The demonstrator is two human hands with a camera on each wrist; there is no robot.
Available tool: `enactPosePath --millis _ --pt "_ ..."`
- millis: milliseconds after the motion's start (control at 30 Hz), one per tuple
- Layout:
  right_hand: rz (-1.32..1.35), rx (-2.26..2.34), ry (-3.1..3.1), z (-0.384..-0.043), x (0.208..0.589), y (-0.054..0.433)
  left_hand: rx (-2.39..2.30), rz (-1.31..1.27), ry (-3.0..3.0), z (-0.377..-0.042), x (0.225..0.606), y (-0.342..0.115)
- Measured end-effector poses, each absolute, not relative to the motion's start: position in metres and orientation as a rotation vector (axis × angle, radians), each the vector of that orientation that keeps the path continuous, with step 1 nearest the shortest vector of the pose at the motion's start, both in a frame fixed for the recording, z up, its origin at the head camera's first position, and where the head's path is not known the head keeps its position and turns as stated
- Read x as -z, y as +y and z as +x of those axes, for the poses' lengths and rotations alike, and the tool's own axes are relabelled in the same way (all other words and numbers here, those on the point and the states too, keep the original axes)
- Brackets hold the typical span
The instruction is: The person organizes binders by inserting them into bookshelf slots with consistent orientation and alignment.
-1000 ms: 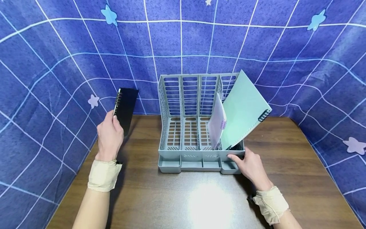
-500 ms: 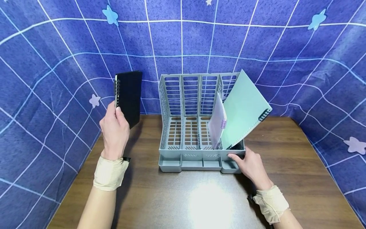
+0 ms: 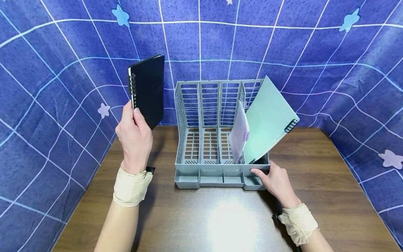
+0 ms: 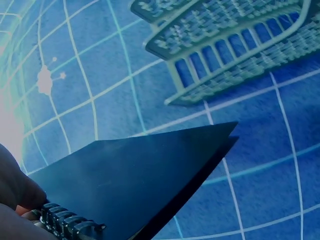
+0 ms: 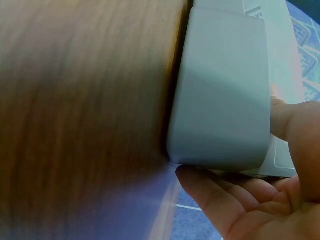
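My left hand [image 3: 134, 136] grips a black spiral notebook [image 3: 149, 92] by its bound edge, thumb on the cover, raised above the table left of the grey file organizer [image 3: 209, 169]. In the left wrist view the notebook [image 4: 135, 175] stretches away from the fingers, its coil close to the thumb. My right hand [image 3: 278, 183] holds the organizer's front right corner, thumb over the front tray and fingers along the side. In the right wrist view that corner [image 5: 220, 90] sits between thumb and fingers. A green spiral notebook [image 3: 270, 119] leans in the rightmost slot, tilted right. A lilac notebook [image 3: 239, 134] stands beside it.
The organizer stands on a brown wooden table [image 3: 176, 220] near the back, its three left slots showing bare grid floors. Small open trays line its front. A blue curtain [image 3: 201, 38] with white grid lines and stars hangs behind and on both sides.
My left hand has lifted the black notebook upward and moved it right, toward the organizer, turning more of its cover into view. The right hand stays at the organizer's corner.
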State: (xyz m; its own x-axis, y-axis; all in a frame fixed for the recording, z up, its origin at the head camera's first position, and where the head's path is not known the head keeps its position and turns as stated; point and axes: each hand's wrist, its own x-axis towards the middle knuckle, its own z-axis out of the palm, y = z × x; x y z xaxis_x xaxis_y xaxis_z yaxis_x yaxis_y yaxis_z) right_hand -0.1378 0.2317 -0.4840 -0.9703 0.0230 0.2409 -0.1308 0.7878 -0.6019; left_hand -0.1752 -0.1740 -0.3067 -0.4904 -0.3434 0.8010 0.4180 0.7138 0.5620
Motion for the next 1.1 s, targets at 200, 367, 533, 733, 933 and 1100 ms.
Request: enactPosePath --millis 200,367,533,733,933,1100 --pt "0.08 -0.952 -2.737 -0.136 0.484 0.232 0.942 -0.123 -1.834 -0.173 0.298 -0.15" --pt "0.082 -0.951 -2.733 -0.135 0.484 0.233 0.971 -0.192 -1.823 -0.17 0.291 -0.127" --pt "0.073 -0.954 -2.742 -0.135 0.484 0.233 1.005 -0.247 -1.82 -0.165 0.289 -0.104" --pt "0.082 -0.952 -2.734 -0.136 0.483 0.233 1.068 -0.343 -1.817 -0.16 0.291 -0.077" --pt "0.092 -0.945 -2.729 -0.137 0.484 0.234 1.124 -0.404 -1.829 -0.159 0.298 -0.055" --pt "0.1 -0.956 -2.729 -0.137 0.483 0.233 1.173 -0.402 -1.858 -0.16 0.308 -0.04"
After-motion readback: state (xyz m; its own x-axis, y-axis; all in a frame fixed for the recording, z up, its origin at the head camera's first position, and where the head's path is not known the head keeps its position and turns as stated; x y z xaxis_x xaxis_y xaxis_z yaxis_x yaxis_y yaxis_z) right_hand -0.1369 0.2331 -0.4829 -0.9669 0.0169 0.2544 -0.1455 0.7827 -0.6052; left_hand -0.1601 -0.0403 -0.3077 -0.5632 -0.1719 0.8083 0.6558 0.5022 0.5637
